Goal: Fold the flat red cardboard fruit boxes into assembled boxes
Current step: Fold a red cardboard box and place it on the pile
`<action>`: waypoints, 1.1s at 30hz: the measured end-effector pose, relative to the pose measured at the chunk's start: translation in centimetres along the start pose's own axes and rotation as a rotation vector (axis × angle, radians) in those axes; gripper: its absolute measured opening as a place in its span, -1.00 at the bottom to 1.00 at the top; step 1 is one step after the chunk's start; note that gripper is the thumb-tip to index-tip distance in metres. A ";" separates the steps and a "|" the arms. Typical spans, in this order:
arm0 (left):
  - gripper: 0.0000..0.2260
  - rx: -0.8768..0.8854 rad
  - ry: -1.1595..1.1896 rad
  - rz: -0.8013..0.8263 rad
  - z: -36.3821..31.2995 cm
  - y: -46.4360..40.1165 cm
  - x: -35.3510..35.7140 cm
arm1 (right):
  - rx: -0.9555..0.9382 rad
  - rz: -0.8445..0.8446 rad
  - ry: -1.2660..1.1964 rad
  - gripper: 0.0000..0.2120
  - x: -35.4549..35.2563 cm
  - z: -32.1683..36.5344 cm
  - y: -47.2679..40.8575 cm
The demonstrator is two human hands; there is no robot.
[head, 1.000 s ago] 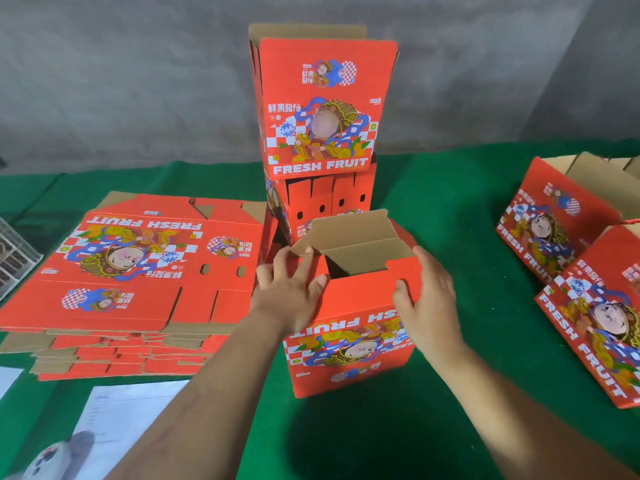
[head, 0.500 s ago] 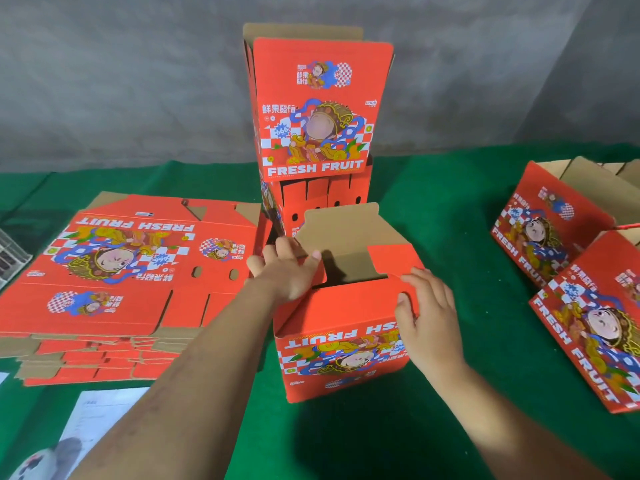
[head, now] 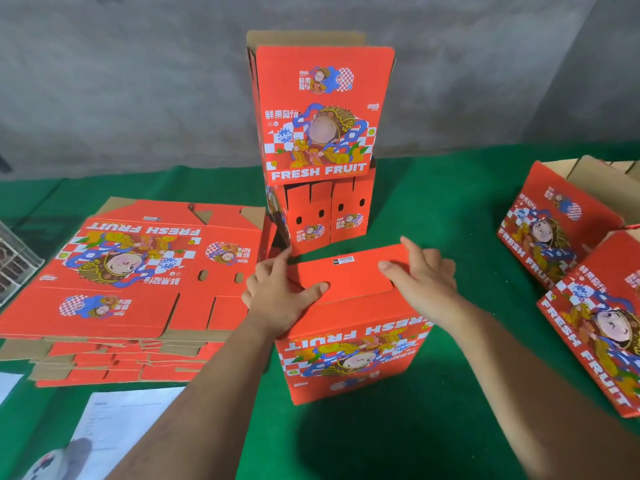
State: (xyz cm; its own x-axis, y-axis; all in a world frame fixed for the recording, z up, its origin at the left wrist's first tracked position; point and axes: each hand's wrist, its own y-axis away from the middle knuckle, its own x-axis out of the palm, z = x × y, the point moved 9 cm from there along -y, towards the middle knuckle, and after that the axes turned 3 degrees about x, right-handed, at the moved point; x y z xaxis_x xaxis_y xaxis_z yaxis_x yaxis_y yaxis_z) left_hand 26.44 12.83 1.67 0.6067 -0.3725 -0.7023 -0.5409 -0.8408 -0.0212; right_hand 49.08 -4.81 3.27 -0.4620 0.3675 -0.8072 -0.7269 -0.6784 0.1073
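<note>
Red box at bench centre, printed face inverted; left hand and right hand press flat on its top flaps, neither grip clenched. Stacked boxes just behind; flat blanks left; two tilted boxes right; papers near-left.

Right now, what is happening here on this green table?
A person is assembling red fruit boxes. The left hand and right hand press the flaps flat on the box in front, which stands printed upside down. A stack of flat boxes lies to the left; assembled boxes stand stacked behind.
</note>
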 end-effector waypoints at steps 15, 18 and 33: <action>-0.33 -0.281 0.454 -0.047 2.6 1.3 1.2 | 0.150 -0.011 0.086 -0.06 0.8 -2.0 0.3; -0.31 -0.462 0.718 0.001 3.1 2.9 2.4 | 0.203 -0.040 -0.169 -0.11 0.1 -3.3 0.6; -0.57 -0.222 0.888 0.118 -0.8 5.3 5.0 | 0.166 -0.240 -0.757 -0.73 -0.6 -8.4 2.1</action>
State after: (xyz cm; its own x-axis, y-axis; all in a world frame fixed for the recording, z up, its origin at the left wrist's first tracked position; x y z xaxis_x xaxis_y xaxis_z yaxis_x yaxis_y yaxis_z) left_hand 27.06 6.17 -1.41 0.8287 -0.5479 0.1145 -0.5591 -0.8002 0.2171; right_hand 52.12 -11.85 -0.91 -0.4594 0.8621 -0.2138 -0.8882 -0.4451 0.1140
